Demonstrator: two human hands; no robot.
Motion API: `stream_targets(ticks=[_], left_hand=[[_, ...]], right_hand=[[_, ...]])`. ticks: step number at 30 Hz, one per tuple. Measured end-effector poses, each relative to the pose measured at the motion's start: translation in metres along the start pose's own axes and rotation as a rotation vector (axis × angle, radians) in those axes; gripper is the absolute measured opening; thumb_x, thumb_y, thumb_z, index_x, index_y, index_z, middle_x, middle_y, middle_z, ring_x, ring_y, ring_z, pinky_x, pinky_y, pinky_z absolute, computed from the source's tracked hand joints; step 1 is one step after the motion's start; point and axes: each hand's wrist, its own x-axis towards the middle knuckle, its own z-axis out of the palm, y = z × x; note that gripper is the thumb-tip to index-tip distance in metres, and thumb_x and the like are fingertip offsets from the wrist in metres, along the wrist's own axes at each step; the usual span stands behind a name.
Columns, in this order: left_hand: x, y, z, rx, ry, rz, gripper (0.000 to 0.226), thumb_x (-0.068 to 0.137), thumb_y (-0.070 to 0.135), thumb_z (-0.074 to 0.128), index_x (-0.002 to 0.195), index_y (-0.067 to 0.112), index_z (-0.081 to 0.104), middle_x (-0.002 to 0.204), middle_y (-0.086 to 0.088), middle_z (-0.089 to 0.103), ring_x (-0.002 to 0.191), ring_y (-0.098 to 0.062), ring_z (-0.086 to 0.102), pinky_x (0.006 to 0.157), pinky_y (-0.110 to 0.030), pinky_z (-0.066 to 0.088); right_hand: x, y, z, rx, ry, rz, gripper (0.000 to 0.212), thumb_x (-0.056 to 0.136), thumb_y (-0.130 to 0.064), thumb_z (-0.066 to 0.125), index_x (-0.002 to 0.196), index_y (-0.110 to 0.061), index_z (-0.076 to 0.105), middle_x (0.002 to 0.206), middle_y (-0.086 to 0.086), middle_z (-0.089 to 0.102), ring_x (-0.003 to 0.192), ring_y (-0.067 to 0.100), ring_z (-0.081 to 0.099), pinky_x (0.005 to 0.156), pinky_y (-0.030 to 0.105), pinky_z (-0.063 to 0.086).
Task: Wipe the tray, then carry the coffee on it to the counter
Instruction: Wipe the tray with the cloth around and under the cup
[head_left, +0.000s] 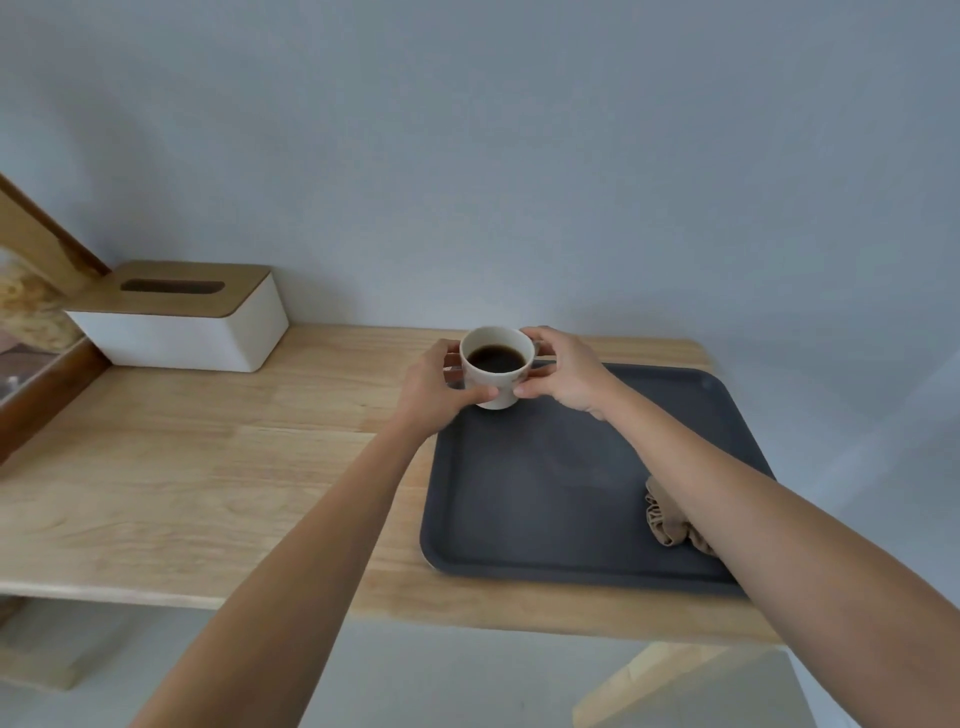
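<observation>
A white cup of black coffee is at the far left corner of the dark grey tray, which lies on the wooden table. My left hand wraps the cup's left side and my right hand its right side, fingers on the cup wall. Whether the cup's base touches the tray I cannot tell. A crumpled beige cloth lies on the tray's near right part, partly hidden under my right forearm.
A white tissue box with a wooden lid stands at the table's back left against the wall. A wood-framed object leans at the far left. The table's front edge runs below my arms.
</observation>
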Motion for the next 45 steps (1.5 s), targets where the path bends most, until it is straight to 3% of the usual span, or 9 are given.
stream_targets(ticks=[2,8,12,15,18,20,25,31,45], left_hand=[[0.0,-0.003,-0.001,-0.014,-0.003,-0.012,0.069,0.063,0.02,0.087,0.122,0.014,0.053,0.119,0.001,0.062,0.102,-0.014,0.061,0.075,-0.015,0.048],[0.001,-0.01,-0.001,-0.038,-0.009,-0.045,0.068,0.065,0.019,0.086,0.125,0.014,0.052,0.121,-0.001,0.062,0.106,-0.015,0.061,0.08,-0.019,0.049],[-0.008,-0.007,0.001,-0.005,-0.019,-0.059,0.071,0.07,0.024,0.082,0.131,0.015,0.047,0.128,-0.001,0.06,0.12,-0.019,0.056,0.083,-0.018,0.044],[-0.033,0.0,0.007,0.188,-0.012,-0.047,0.073,0.081,0.032,0.071,0.139,0.009,0.034,0.141,-0.009,0.046,0.131,-0.024,0.042,0.092,-0.024,0.032],[-0.074,-0.003,0.022,0.437,-0.039,-0.07,0.077,0.092,0.041,0.051,0.148,0.006,0.013,0.156,-0.016,0.019,0.145,-0.029,0.015,0.115,-0.038,0.019],[-0.102,-0.009,0.036,0.626,-0.041,-0.107,0.074,0.096,0.046,0.035,0.15,0.008,0.003,0.16,-0.016,0.005,0.148,-0.03,-0.001,0.119,-0.049,0.008],[-0.125,-0.012,0.054,0.836,0.041,-0.068,0.069,0.097,0.046,0.022,0.15,0.004,0.005,0.16,-0.019,0.004,0.149,-0.03,0.0,0.119,-0.051,0.003],[-0.123,-0.014,0.053,0.906,-0.021,-0.041,0.067,0.098,0.047,0.021,0.15,0.005,0.014,0.158,-0.023,0.001,0.148,-0.034,-0.001,0.12,-0.046,0.002],[-0.119,-0.019,0.053,0.947,-0.023,-0.043,0.067,0.097,0.051,0.02,0.15,0.01,0.018,0.159,-0.021,0.0,0.148,-0.032,-0.002,0.12,-0.046,0.001]], right_hand=[[0.005,0.003,0.005,-0.01,-0.003,-0.003,0.08,0.051,-0.015,0.086,0.124,-0.027,0.055,0.121,-0.001,0.064,0.111,0.024,0.063,0.099,0.049,0.049],[0.012,0.009,0.009,-0.024,-0.028,-0.012,0.078,0.056,-0.01,0.086,0.126,-0.027,0.056,0.122,-0.003,0.064,0.115,0.021,0.059,0.1,0.047,0.049],[0.001,0.002,0.005,-0.041,-0.104,-0.008,0.092,0.066,-0.018,0.083,0.144,-0.028,0.036,0.147,0.0,0.045,0.13,0.023,0.049,0.108,0.047,0.042],[-0.029,-0.005,-0.01,-0.208,-0.145,-0.048,0.086,0.082,-0.029,0.072,0.151,-0.031,0.019,0.158,-0.003,0.026,0.139,0.021,0.036,0.115,0.042,0.032],[-0.082,0.004,-0.042,-0.438,-0.113,-0.134,0.056,0.093,-0.035,0.056,0.145,-0.031,0.035,0.156,-0.004,0.032,0.144,0.015,0.029,0.114,0.03,0.022],[-0.121,0.024,-0.064,-0.482,-0.105,-0.137,0.045,0.094,-0.042,0.05,0.138,-0.036,0.046,0.154,-0.004,0.035,0.144,0.011,0.028,0.116,0.03,0.022],[-0.192,0.073,-0.088,-0.477,-0.169,-0.177,0.052,0.084,-0.073,0.033,0.131,-0.053,0.043,0.152,-0.017,0.034,0.145,-0.004,0.017,0.119,0.032,0.025],[-0.175,0.07,-0.05,-0.523,-0.184,-0.293,0.048,0.095,-0.044,0.043,0.142,-0.035,0.043,0.156,-0.018,0.024,0.146,-0.004,0.004,0.118,0.025,0.022],[-0.022,0.037,0.007,-0.58,-0.04,-0.142,0.05,0.101,-0.037,0.036,0.145,-0.014,0.039,0.155,0.007,0.033,0.146,0.026,0.02,0.116,0.045,0.026]])
